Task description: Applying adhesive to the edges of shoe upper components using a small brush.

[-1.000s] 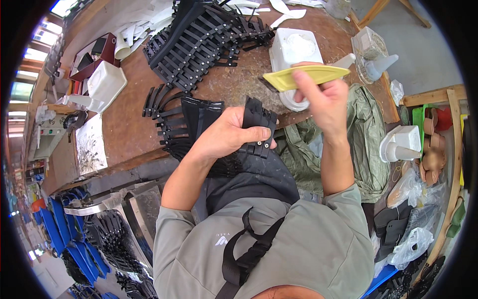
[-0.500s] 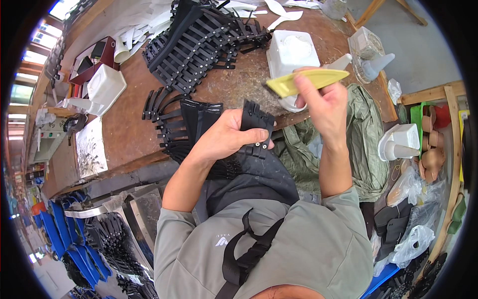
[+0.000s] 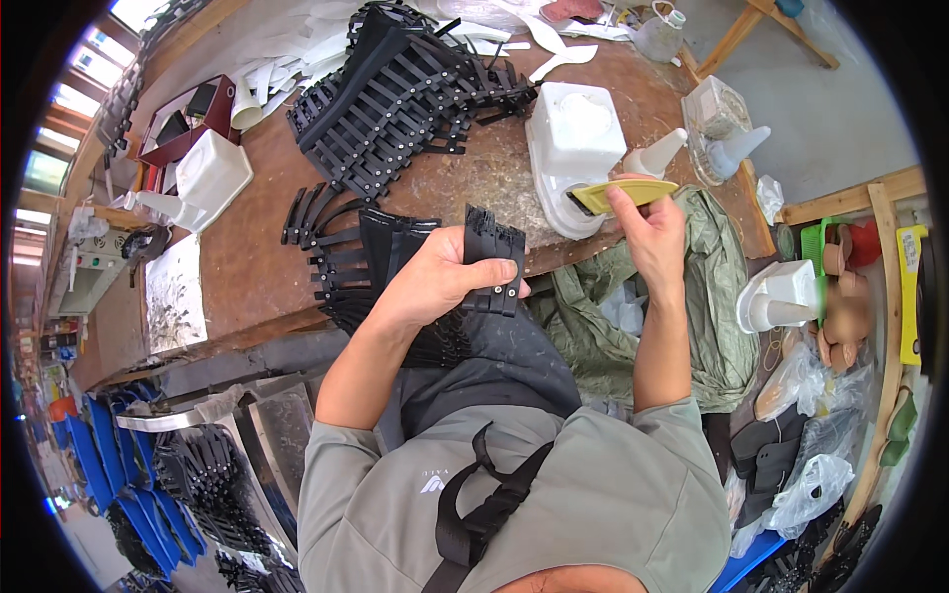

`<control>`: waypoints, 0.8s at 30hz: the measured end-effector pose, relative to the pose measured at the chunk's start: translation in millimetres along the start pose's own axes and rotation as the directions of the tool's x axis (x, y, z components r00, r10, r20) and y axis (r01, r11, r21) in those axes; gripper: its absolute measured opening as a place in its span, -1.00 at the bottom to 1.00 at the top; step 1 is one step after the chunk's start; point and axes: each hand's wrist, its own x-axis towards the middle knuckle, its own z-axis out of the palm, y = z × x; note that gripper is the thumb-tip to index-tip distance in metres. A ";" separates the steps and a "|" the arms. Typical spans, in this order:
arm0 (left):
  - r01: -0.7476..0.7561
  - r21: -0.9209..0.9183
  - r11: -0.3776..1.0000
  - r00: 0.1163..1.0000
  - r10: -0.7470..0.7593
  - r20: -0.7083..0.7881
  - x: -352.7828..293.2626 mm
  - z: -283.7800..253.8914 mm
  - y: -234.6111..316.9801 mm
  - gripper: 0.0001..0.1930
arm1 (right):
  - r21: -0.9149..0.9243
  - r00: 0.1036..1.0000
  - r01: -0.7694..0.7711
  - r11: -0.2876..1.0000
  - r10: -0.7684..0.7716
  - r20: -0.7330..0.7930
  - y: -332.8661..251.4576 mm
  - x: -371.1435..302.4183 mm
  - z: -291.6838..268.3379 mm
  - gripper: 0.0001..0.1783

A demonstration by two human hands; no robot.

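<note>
My left hand (image 3: 427,279) grips a small stack of black riveted straps (image 3: 494,247), thumb across the front. Their upper ends look ragged and dark. In my right hand (image 3: 656,237) is a flat yellow-handled brush (image 3: 643,190), pinched between thumb and fingers. Its dark bristles point left, over the lower, near part of a white plastic pot (image 3: 581,128); whether they touch inside cannot be made out. Beside my left hand, more black strap pieces (image 3: 346,259) hang over the table's near edge.
A large pile of black riveted strapwork (image 3: 381,114) lies on the brown worktable (image 3: 262,237). Another white pot (image 3: 213,178) stands left, near a dark red box (image 3: 188,119). Green crumpled sheeting (image 3: 717,296) hangs at the right. White scraps (image 3: 306,69) lie along the back.
My right hand has lowered the brush, bringing its bristles to the white pot's near part. My left hand still holds the straps, now turned more upright. The view has shifted slightly.
</note>
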 end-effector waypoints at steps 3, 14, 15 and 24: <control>-0.034 0.017 0.999 0.999 0.034 -0.013 -1.8 3.2 -5.4 -0.85 | -0.398 0.998 0.061 0.916 -0.064 0.006 13.5 12.0 -6.6 -0.69; -0.172 -0.043 0.984 0.974 0.164 -0.157 -19.7 1.2 -5.7 -0.78 | -0.791 0.815 0.268 0.551 -0.567 -0.120 -1.5 -9.4 6.3 -0.57; -0.191 -0.061 0.980 0.970 0.179 -0.164 -18.7 0.4 -5.3 -0.78 | -0.647 0.929 0.253 0.719 -0.367 -0.044 -1.6 -27.3 13.1 -0.55; -0.136 0.889 0.438 0.797 0.581 -0.164 -18.6 25.9 -48.1 -0.18 | 0.350 0.824 -0.117 0.930 -0.106 0.557 87.4 -117.8 163.7 -0.43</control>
